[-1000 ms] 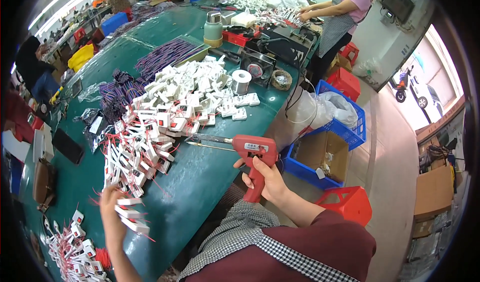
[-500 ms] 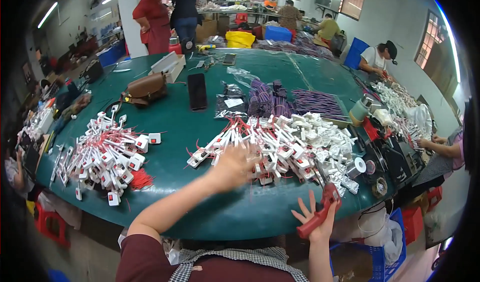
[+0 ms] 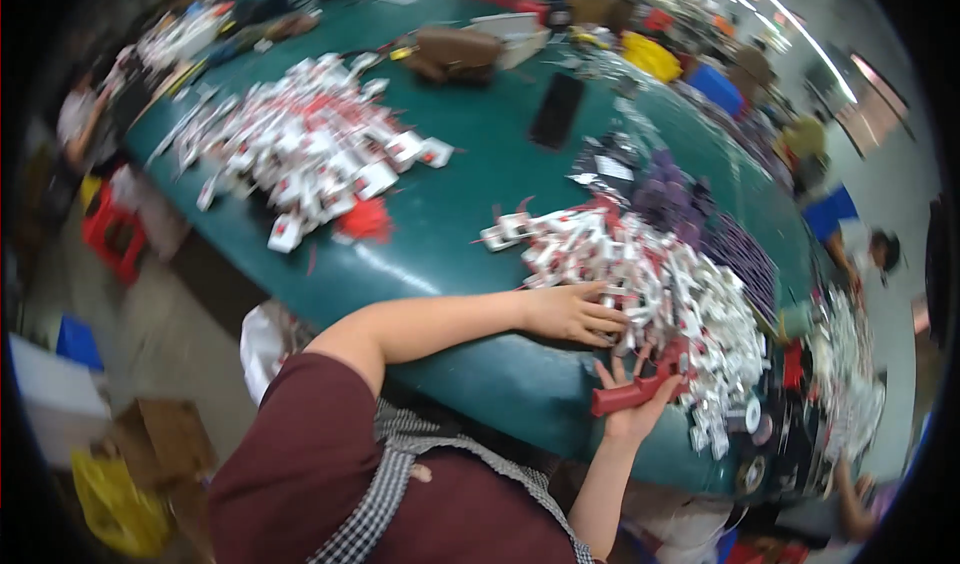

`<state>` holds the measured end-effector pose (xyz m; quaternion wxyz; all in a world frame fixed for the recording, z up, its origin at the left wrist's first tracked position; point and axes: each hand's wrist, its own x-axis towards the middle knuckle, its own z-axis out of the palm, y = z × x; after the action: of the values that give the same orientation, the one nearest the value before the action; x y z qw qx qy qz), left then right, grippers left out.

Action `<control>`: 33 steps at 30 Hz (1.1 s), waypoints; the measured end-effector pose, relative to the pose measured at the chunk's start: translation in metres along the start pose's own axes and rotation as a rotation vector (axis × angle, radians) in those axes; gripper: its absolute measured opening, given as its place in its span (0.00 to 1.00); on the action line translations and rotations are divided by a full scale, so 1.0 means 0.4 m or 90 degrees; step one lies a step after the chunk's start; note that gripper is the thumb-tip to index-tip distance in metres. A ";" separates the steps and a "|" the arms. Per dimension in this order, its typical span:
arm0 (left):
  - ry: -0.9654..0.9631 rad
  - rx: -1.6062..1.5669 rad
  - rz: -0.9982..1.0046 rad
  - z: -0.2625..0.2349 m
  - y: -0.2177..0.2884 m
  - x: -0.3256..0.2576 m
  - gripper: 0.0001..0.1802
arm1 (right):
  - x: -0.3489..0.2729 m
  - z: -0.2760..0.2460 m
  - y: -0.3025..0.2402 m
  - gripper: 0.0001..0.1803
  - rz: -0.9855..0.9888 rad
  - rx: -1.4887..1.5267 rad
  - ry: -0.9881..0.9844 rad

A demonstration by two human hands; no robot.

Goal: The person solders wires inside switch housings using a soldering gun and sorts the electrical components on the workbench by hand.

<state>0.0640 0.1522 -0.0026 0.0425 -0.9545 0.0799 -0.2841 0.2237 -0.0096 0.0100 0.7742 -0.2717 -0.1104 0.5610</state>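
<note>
My left hand (image 3: pixel 575 314) reaches across to the near edge of a pile of white plastic parts with red wires (image 3: pixel 600 249). Its fingers are stretched out and slightly apart; nothing shows gripped in them. In my right hand (image 3: pixel 640 414) rests a red pistol-shaped soldering gun (image 3: pixel 632 394), its handle across the palm. Some fingers of that hand are raised off the handle. The gun's front end points toward the pile and blurs into it. A second heap of white switch boxes with red wires (image 3: pixel 310 134) lies on the left of the green table (image 3: pixel 460 184).
Purple wire bundles (image 3: pixel 740 249) lie beyond the pile, near a black phone (image 3: pixel 557 109) and a brown bag (image 3: pixel 455 54). A white spool (image 3: pixel 745 416) stands at the right. A red stool (image 3: pixel 115 234) is on the floor at left. Other people sit around the table.
The view has swung to the left and tilted. My left hand has moved right along the pile, closer to my right hand. The soldering gun stays in my right hand, lying flatter.
</note>
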 end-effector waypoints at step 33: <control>-0.500 0.094 -1.269 -0.892 -0.254 -0.912 0.50 | -0.096 -0.068 0.026 0.31 0.001 0.164 -0.105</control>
<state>-0.4202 0.3040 0.1128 -0.1280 -0.6092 -0.7714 0.1321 0.2150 -0.0512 -0.0131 0.7907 -0.1233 -0.1006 0.5912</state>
